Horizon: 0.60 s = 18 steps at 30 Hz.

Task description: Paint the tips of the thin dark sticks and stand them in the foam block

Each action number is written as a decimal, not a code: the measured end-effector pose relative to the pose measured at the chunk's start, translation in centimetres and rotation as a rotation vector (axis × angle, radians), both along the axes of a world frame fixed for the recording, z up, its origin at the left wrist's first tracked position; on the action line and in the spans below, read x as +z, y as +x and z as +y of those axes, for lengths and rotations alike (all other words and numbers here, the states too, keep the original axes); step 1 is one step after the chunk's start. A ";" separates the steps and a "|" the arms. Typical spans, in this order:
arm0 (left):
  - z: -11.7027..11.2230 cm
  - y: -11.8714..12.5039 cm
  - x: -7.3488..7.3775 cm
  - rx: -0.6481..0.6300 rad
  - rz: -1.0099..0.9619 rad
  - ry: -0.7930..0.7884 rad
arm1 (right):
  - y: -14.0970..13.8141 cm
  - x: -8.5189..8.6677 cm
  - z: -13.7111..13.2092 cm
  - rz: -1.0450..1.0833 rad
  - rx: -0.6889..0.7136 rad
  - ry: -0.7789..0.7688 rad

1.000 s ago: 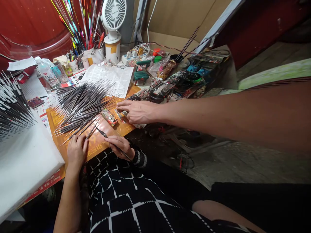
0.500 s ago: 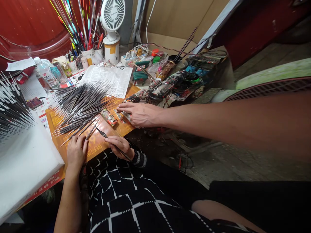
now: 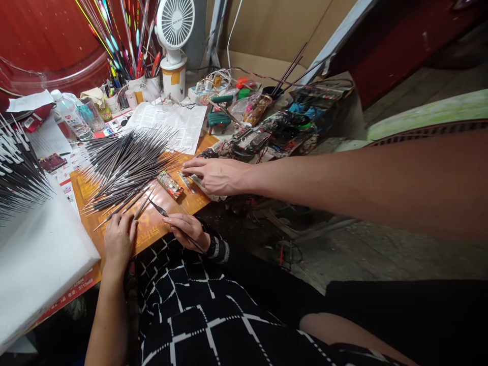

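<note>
My left hand (image 3: 119, 238) lies flat on the orange mat (image 3: 152, 230), fingers stretched out onto the near ends of thin dark pointed sticks. The big pile of these sticks (image 3: 125, 161) fans out just beyond it. My right hand (image 3: 186, 229), with a band at the wrist, pinches one thin dark stick (image 3: 159, 209) that runs slantwise through its fingers. Another person's bare arm reaches in from the right. That person's hand (image 3: 217, 175) rests palm down by small colourful packs (image 3: 171, 184) at the mat's far edge.
A white foam block (image 3: 41, 254) at the left has several sticks stuck in it (image 3: 19, 173). Behind stand a small white fan (image 3: 174, 30), cups of colourful rods (image 3: 131, 56), a water bottle (image 3: 70, 114), a newspaper (image 3: 171, 122) and paint-stained clutter (image 3: 282, 132).
The other person's hand has shifted slightly by the small packs. My own hands have stayed where they were.
</note>
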<state>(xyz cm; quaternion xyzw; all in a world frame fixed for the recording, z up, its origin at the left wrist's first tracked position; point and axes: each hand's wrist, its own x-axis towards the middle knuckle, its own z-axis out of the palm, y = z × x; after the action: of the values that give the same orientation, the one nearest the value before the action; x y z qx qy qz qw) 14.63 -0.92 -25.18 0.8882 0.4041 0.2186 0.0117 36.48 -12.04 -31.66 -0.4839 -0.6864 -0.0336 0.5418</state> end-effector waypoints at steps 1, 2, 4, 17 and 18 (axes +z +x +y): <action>0.0 0.0 0.0 0.003 -0.001 -0.006 | 0.0 -0.1 -0.1 -0.004 -0.015 -0.047; 0.0 0.0 0.0 0.006 -0.001 -0.011 | -0.1 -0.1 -0.1 -0.006 -0.030 -0.082; -0.1 0.0 0.1 0.014 0.000 -0.018 | -0.1 -0.1 0.0 -0.009 -0.043 -0.106; -0.2 0.0 0.3 0.038 -0.005 0.008 | -0.1 1.2 0.5 0.020 0.036 0.141; -0.1 0.0 0.3 0.035 -0.001 0.009 | -0.1 1.3 0.6 0.030 0.048 0.166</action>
<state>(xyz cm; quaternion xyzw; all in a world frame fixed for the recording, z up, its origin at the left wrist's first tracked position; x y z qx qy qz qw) 14.66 -1.06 -24.87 0.8808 0.4187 0.2212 0.0039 36.37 -11.49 -30.33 -0.4213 -0.6846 -0.0701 0.5908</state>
